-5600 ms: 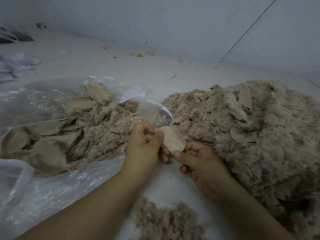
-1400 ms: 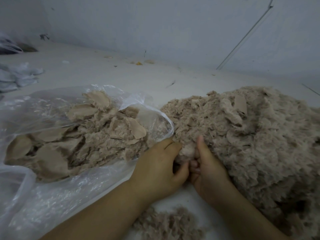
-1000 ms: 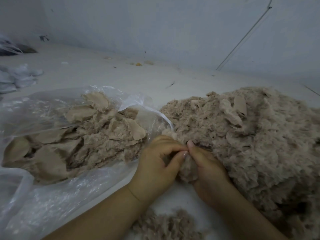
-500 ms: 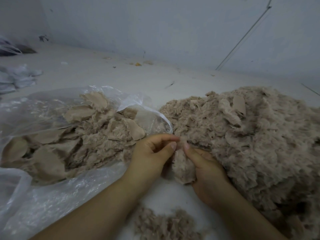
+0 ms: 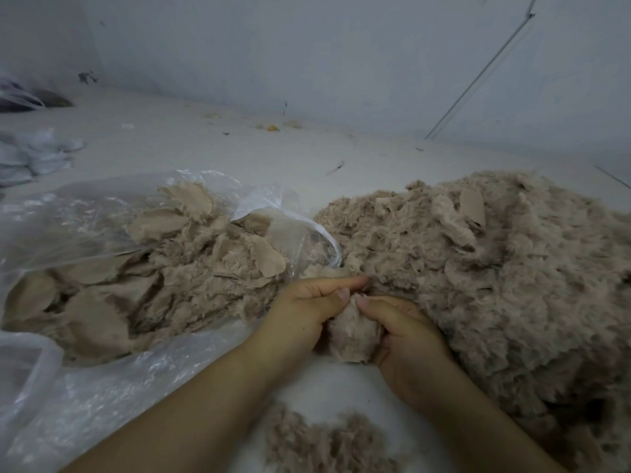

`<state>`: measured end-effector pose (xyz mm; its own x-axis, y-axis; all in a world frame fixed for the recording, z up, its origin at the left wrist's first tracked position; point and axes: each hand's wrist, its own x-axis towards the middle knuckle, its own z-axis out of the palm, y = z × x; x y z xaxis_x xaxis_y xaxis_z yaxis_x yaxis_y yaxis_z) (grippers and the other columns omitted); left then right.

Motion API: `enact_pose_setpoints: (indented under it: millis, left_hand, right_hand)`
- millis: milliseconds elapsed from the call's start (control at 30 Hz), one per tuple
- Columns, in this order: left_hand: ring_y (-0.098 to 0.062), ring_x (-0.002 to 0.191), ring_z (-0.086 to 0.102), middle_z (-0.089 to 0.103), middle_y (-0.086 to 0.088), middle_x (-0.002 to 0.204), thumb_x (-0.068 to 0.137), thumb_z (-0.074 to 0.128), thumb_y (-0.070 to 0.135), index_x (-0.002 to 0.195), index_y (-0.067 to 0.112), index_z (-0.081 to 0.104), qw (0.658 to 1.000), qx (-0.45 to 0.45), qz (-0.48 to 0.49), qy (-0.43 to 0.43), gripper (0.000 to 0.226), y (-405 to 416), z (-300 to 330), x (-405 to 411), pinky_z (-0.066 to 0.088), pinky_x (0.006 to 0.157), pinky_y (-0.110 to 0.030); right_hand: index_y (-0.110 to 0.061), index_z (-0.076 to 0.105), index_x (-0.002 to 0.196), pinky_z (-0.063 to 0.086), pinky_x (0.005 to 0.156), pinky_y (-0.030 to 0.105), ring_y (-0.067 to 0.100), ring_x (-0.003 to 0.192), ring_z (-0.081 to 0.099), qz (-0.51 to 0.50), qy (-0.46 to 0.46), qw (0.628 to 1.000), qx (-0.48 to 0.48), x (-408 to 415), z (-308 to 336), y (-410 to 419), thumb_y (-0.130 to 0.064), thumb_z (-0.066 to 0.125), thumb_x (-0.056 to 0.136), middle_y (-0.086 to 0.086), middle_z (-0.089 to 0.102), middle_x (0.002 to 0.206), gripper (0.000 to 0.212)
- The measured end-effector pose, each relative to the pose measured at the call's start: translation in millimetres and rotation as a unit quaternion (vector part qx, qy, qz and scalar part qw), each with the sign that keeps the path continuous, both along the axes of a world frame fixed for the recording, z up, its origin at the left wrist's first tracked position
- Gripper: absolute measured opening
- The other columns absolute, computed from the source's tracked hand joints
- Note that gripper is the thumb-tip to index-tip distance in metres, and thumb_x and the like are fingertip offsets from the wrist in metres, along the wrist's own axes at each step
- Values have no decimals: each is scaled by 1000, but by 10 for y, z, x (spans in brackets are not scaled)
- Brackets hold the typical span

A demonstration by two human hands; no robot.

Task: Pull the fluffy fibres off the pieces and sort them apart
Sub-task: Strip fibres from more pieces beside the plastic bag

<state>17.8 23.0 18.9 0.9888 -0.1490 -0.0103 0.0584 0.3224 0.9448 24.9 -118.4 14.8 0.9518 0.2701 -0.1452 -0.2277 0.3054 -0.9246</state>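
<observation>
Head view: clear plastic bag (image 5: 85, 387) of beige fabric pieces (image 5: 153, 268).

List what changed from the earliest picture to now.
The smooth, stripped piece held then has left the hands. Both hands, left and right, now grip a fresh fluffy piece beside the big pile. The bag and loose tuft stayed put.

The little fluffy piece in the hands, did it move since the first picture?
Yes. The fluffy piece now sits lower, below the plastic bag's mouth; earlier it was held up against that opening.
</observation>
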Motion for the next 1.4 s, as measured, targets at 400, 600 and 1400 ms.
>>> enact_pose_setpoints:
  millis: [400, 600, 1400]
  left_hand:
    - [-23, 62, 68, 73, -9, 75, 77, 77, 21, 89, 16, 71, 980, 162, 72, -92, 15, -33, -2, -62, 56, 56, -32]
    - [-10, 36, 48, 60, -7, 49, 84, 73, 9, 65, 12, 68, 983, 107, 146, -39, 19, 48, -10, -16, 37, 37, -18]
    - [-20, 100, 36, 65, 6, 102, 79, 59, 25, 109, 21, 66, 652, 673, 168, -306, 32, 275, 11, 74, 19, 71, -35]
  right_hand:
    - [9, 68, 106, 49, 88, 46, 43, 99, 62, -3, 21, 999, 41, -37, 64, 19, -26, 53, 88, 38, 62, 111, 41]
    - [6, 64, 101, 45, 59, 26, 10, 50, 55, -43, 41, 997, 44, -24, 77, 52, -21, 49, 98, 5, 60, 54, 31]
    - [-3, 74, 89, 45, 49, 20, 2, 39, 34, -45, 39, 997, 41, -15, 48, 67, -17, 51, 98, -3, 32, 50, 29]
